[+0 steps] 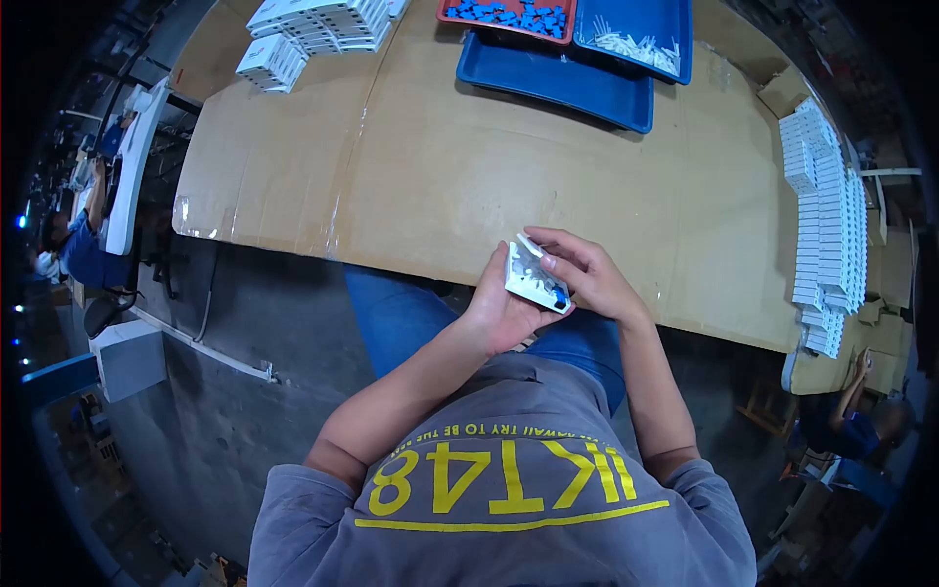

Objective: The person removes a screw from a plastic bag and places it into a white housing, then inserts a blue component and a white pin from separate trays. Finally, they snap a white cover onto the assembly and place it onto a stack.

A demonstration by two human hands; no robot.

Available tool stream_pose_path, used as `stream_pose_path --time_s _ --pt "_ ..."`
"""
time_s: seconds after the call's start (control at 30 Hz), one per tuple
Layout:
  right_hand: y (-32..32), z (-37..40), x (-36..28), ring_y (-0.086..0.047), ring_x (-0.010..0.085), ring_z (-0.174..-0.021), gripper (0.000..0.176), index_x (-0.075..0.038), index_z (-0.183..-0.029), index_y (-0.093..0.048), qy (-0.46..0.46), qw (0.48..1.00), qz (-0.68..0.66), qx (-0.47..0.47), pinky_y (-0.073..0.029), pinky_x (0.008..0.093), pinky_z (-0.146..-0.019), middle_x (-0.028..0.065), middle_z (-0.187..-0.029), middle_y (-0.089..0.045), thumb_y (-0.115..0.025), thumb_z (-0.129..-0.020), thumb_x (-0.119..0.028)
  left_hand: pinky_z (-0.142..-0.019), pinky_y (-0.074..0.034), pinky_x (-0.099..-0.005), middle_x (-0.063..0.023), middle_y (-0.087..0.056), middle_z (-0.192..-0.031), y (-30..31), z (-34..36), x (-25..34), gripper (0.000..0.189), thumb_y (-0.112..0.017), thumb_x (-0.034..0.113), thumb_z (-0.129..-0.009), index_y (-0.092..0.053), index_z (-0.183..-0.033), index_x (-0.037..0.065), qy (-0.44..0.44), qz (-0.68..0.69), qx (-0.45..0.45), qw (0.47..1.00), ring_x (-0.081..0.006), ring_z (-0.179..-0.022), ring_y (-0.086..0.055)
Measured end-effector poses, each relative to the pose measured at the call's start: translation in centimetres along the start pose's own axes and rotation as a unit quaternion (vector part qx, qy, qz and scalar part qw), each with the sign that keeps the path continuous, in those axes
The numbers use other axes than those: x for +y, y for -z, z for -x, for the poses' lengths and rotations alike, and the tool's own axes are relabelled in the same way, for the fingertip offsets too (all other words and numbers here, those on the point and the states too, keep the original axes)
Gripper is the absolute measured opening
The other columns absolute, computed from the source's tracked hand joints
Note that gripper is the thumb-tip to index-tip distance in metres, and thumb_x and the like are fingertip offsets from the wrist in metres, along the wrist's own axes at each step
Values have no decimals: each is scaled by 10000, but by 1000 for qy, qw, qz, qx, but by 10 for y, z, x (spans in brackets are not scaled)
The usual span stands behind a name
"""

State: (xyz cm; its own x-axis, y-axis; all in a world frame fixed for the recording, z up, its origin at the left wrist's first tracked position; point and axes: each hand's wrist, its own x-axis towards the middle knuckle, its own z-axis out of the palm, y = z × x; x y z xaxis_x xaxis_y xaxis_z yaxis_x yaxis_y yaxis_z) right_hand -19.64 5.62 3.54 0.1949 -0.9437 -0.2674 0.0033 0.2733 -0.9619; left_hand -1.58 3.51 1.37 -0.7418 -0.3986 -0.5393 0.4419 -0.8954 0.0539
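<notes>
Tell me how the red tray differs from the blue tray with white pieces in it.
The red tray holds blue pieces; the blue tray holds white pieces. The red tray's pieces look chunky, while the blue tray's are mostly slim and stick-like. Both are open-topped, side by side, and cut off by the picture's top edge.

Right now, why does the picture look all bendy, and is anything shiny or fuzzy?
In the head view, black rounded corners and the curving white stacks suggest a very wide lens; in the head view, clear tape glints on the cardboard tabletop; in the head view, bits inside the white case are too small and soft to make out.
</notes>
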Motion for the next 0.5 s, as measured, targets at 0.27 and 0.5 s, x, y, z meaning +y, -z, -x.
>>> stream_pose_path --time_s 0.27,0.5 --pt "-3 -2 8 -655 125 -1050 385 -35 -1390 -662 -21 999 32 -25 -540 292 -921 51 -1194 -726 -636 -1045 -204 -1032 -502 -538 -123 -583 -1378 10 0 0 621 -241 593 -1112 -520 -1415 129 10 26 -5 1000 -310 -1243 -584" --pt "2 -4 -1 -630 72 -849 375 -98 -1369 -710 -98 992 72 -44 -531 249 -707 16 -1049 -751 -622 -1052 -278 -995 -520 -530 -157 -619 -1312 22 -5 -4 616 -260 582 -1112 -528 -1405 111 30 45 -18 998 -353 -1167 -623"
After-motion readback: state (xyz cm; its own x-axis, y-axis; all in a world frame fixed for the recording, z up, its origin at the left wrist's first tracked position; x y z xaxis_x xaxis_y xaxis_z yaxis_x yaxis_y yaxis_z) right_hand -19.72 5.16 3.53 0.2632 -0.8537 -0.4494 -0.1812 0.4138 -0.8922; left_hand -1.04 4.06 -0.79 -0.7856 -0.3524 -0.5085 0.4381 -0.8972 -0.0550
